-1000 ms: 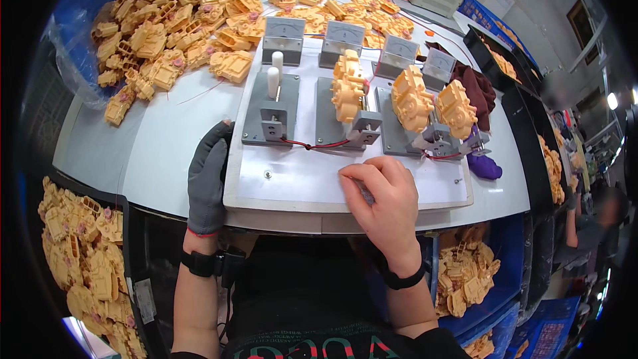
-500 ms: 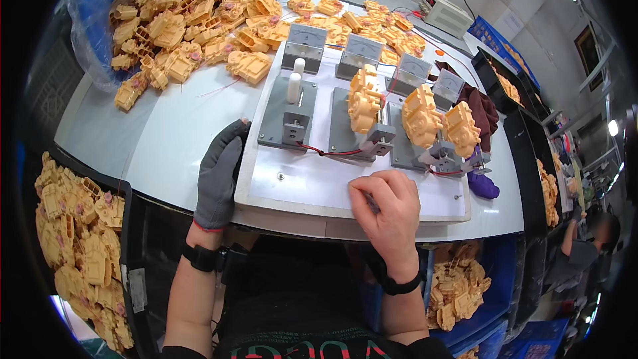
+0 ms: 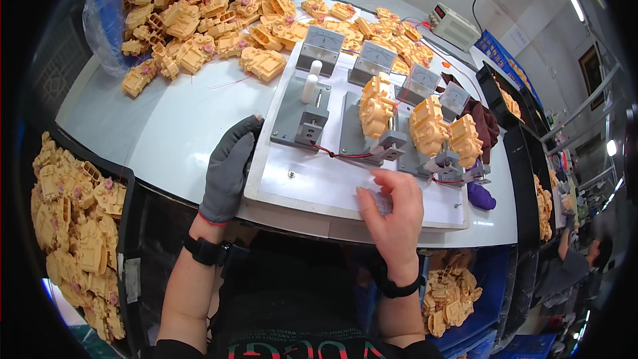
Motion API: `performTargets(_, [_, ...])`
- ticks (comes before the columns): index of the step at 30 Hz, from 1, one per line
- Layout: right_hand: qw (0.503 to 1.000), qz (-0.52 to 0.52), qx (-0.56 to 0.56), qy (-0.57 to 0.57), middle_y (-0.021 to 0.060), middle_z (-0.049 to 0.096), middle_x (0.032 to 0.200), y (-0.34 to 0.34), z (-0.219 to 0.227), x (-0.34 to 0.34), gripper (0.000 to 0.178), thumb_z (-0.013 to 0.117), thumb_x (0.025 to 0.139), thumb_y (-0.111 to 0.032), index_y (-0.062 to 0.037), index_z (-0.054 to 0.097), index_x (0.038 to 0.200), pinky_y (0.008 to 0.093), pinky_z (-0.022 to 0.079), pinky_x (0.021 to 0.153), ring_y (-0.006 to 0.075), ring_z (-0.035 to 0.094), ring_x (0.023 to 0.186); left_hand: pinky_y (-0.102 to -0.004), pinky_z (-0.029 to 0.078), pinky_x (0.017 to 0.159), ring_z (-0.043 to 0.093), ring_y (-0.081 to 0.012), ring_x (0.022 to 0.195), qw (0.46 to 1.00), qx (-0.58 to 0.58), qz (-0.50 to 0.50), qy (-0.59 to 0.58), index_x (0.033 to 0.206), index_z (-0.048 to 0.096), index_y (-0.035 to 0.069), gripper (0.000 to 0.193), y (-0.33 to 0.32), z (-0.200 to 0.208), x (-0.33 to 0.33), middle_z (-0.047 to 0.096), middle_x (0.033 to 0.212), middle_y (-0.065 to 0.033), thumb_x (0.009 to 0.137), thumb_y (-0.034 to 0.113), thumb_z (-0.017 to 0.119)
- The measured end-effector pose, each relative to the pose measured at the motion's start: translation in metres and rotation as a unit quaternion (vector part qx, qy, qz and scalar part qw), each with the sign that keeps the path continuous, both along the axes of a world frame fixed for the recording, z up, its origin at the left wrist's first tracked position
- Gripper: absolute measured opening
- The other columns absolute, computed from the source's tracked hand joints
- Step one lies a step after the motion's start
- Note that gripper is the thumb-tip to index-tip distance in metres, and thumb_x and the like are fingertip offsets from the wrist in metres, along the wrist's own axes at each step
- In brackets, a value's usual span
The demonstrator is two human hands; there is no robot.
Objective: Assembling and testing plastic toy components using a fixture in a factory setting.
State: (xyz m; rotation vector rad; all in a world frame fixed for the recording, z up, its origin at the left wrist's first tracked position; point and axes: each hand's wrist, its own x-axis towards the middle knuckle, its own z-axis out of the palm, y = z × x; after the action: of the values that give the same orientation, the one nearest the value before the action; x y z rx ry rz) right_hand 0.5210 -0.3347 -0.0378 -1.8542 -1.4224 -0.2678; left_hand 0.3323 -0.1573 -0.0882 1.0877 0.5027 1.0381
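My left hand (image 3: pixel 229 176), in a grey glove with a bare fingertip, rests stretched out against the left edge of a white board (image 3: pixel 319 207). Bare and with thumb and fingers apart, my right hand (image 3: pixel 397 219) is over the board's front part, holding nothing. On the board stand grey test fixtures with analog meters (image 3: pixel 373 60) behind them. Yellow plastic gear housings sit upright on three fixtures: one (image 3: pixel 377 108) in the middle, another (image 3: pixel 428 126) to its right, a third (image 3: pixel 466 141) farthest right. The leftmost fixture (image 3: pixel 302 110) carries white pegs (image 3: pixel 310 88) and no housing.
A blue bin (image 3: pixel 109 10) heaped with yellow housings (image 3: pixel 193 23) stands back left; more lie behind the meters. Filled crates flank me below the table. A power supply (image 3: pixel 454 26) is at the back. Purple cloth (image 3: pixel 481 196) lies right; a person (image 3: pixel 571 266) sits beyond.
My right hand has gone from loosely curled to opened out, thumb apart from the fingers. My left hand stays at the board's edge. The whole view has shifted slightly.
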Motion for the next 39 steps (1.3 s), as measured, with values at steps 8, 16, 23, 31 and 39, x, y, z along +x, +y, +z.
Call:
performTargets(8, [0.962,0.048,0.08,0.256,0.0083,0.056,0.117,0.004,0.015,0.008,0.053,0.072,0.085,-0.012,-0.006,0.048,0.132,0.0318,0.044,0.086,0.0178,0.054,0.098,-0.0292,0.044,0.102,0.057,-0.0143,0.118,0.992,0.104,0.033,0.065,0.137,0.052,0.003,0.038,0.023,0.055,-0.01,0.061,0.128,-0.0064,0.102,0.016,0.048])
performTargets(16, [0.947,0.08,0.111,0.291,0.0055,0.056,0.104,0.015,0.003,0.012,0.042,0.072,0.085,-0.008,-0.0077,0.057,0.125,0.0281,0.047,0.078,0.0146,0.055,0.09,-0.032,0.045,0.102,0.058,-0.0191,0.116,0.823,0.423,-0.133,0.356,0.139,0.05,0.003,0.048,0.019,0.17,0.056,0.059,0.13,-0.0135,0.095,0.018,0.06])
performTargets(23, [0.94,0.109,0.09,0.31,0.0081,0.061,0.116,0.004,0.002,0.016,0.05,0.072,0.085,-0.008,-0.0073,0.054,0.131,0.0295,0.048,0.083,0.0163,0.06,0.102,-0.042,0.053,0.084,0.065,-0.0323,0.099,0.547,0.601,-0.212,0.543,0.136,0.054,0.014,0.053,0.006,0.207,0.122,0.064,0.112,-0.021,0.083,0.014,0.061])
performTargets(31, [0.943,0.136,0.073,0.295,0.007,0.06,0.117,0.004,0.01,0.016,0.06,0.075,0.083,-0.013,-0.0096,0.049,0.137,0.0332,0.046,0.089,0.0181,0.059,0.104,-0.0419,0.05,0.094,0.061,-0.0336,0.111,0.501,0.604,-0.131,0.606,0.139,0.052,0.015,0.059,0.048,0.207,0.128,0.06,0.124,-0.0175,0.081,0.013,0.066])
performTargets(39, [0.922,0.175,0.049,0.341,0.0051,0.061,0.11,0.008,0.008,0.024,0.052,0.076,0.083,-0.012,-0.0082,0.054,0.13,0.0315,0.046,0.086,0.0165,0.059,0.099,-0.0431,0.053,0.088,0.062,-0.0333,0.107,0.429,0.739,-0.194,0.482,0.128,0.06,0.017,0.058,0.018,0.164,0.146,0.057,0.127,-0.0118,0.073,0.009,0.074])
